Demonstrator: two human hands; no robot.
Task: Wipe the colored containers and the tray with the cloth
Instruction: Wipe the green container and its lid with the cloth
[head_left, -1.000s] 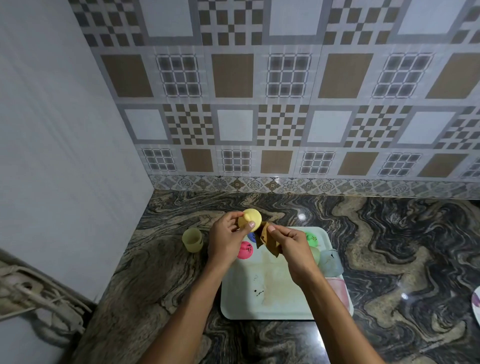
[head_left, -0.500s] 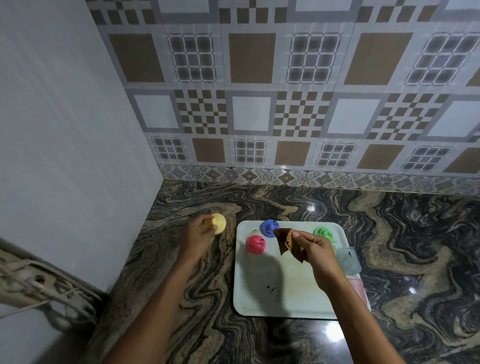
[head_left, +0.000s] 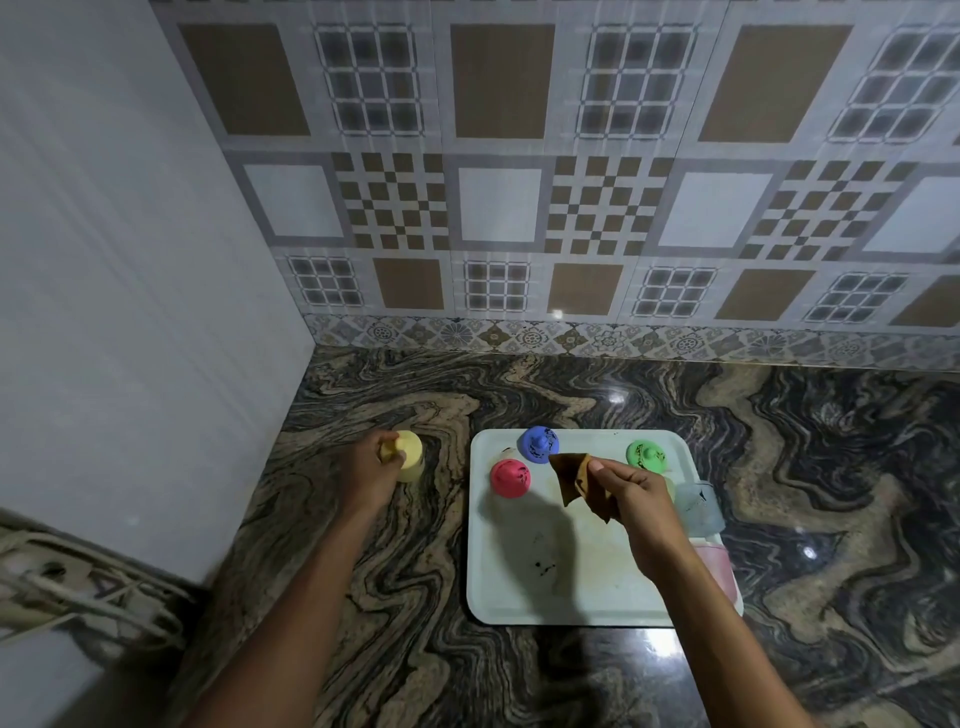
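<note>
Yellow plastic container (head_left: 409, 457), gripped by left hand (head_left: 371, 467), could topple if released off-balance; right hand (head_left: 631, 491) pinches brown cloth (head_left: 574, 475).

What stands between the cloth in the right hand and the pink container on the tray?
Nothing visible. The right hand pinches the brown cloth over the tray; the pink container stands just to its left across bare tray. The blue container sits farther back, off that line.
</note>
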